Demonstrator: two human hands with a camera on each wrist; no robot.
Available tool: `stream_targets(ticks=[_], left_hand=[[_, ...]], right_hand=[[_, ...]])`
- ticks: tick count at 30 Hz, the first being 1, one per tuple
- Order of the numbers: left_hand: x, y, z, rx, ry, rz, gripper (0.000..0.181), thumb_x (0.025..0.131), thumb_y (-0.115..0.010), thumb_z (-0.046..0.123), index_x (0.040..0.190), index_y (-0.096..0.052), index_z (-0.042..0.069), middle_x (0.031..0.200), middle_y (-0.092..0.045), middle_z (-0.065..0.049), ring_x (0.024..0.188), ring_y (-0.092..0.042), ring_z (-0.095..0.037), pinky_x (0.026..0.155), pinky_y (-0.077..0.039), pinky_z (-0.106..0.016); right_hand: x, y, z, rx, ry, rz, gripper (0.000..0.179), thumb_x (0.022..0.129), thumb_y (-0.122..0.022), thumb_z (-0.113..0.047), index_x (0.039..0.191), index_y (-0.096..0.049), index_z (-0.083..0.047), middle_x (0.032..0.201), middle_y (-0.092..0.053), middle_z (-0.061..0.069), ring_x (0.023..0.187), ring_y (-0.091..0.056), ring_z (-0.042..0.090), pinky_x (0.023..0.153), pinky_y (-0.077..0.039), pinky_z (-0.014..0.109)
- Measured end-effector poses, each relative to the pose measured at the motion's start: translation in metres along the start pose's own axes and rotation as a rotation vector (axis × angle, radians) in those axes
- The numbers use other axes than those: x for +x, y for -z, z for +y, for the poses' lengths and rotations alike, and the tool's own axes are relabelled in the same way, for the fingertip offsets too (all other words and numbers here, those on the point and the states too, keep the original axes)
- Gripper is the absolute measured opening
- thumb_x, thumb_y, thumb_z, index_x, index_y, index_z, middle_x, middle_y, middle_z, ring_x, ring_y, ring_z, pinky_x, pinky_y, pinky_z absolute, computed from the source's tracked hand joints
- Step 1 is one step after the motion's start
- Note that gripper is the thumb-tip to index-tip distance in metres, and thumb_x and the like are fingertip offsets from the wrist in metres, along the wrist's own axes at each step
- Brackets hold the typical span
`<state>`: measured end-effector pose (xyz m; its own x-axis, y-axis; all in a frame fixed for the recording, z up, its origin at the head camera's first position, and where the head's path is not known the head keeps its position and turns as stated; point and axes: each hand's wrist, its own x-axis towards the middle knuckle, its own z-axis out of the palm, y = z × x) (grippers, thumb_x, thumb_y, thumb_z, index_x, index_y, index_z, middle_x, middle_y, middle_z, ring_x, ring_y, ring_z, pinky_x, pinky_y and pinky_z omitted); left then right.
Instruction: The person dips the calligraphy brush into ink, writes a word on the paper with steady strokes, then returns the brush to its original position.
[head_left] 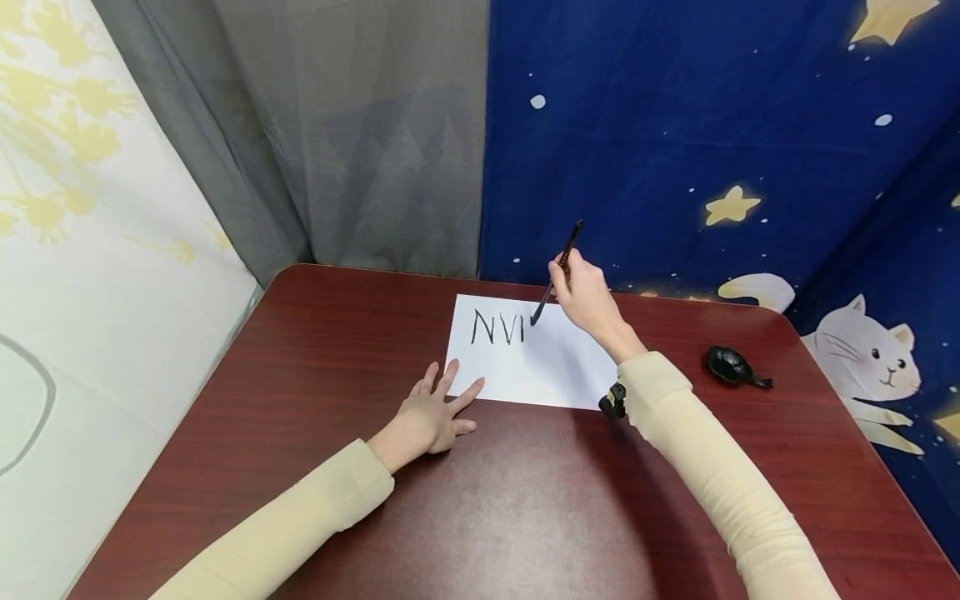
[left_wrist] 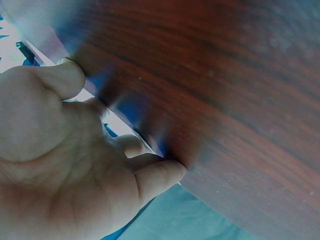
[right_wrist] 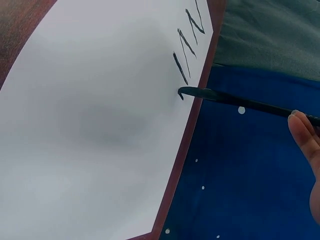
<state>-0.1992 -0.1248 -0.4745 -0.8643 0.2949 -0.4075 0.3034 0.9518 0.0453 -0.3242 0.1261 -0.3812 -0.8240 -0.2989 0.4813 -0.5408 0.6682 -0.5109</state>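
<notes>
The white paper (head_left: 525, 379) lies on the bench (head_left: 337, 350), ahead of the left hand (head_left: 435, 417) and below the right hand (head_left: 587, 300). The left hand, fingers spread, touches its near left corner. Just beyond that hand, black letters (head_left: 507, 337) read "NVI". Right of them, a dark brush (right_wrist: 225, 97) meets the paper tip-first, pinched in the right hand. Farther right sits a black dish (head_left: 729, 367).

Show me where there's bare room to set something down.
Bare table lies left of the paper, beyond the left sleeve, and between that and the right sleeve. Crowded around the paper: left grip, right grip, brush.
</notes>
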Motion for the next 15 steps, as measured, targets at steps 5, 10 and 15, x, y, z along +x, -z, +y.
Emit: stream_targets(ticks=[5,10,15], left_hand=[[-0.0012,0.0006,0.0000,-0.006,0.003,-0.004,0.067,0.104,-0.033,0.059,0.161,-0.002,0.043,0.169,0.013,-0.007,0.153,0.007,-0.038,0.122,-0.015,-0.045],[-0.0020,0.0018,0.0004,-0.007,0.006,-0.007,0.068,0.104,-0.033,0.060,0.161,-0.001,0.044,0.168,0.014,-0.006,0.153,0.008,-0.038,0.122,-0.015,-0.045],[-0.0030,0.0020,0.0005,-0.004,0.005,-0.004,0.068,0.103,-0.033,0.060,0.161,-0.002,0.044,0.169,0.013,-0.006,0.153,0.007,-0.038,0.122,-0.016,-0.044]], right_hand=[[-0.0007,-0.0007,0.0004,-0.005,-0.006,-0.001,0.027,0.110,-0.044,-0.024,0.108,-0.057,-0.001,0.083,-0.065,0.011,0.070,-0.065,0.023,0.061,-0.052,0.038],[-0.0006,-0.0008,0.0008,-0.007,-0.001,0.006,0.027,0.110,-0.045,-0.025,0.107,-0.057,-0.001,0.081,-0.064,0.010,0.067,-0.061,0.023,0.061,-0.049,0.037],[-0.0024,-0.0011,0.0003,-0.012,-0.006,0.001,0.028,0.109,-0.045,-0.026,0.107,-0.058,-0.001,0.081,-0.063,0.010,0.066,-0.058,0.022,0.061,-0.048,0.037]])
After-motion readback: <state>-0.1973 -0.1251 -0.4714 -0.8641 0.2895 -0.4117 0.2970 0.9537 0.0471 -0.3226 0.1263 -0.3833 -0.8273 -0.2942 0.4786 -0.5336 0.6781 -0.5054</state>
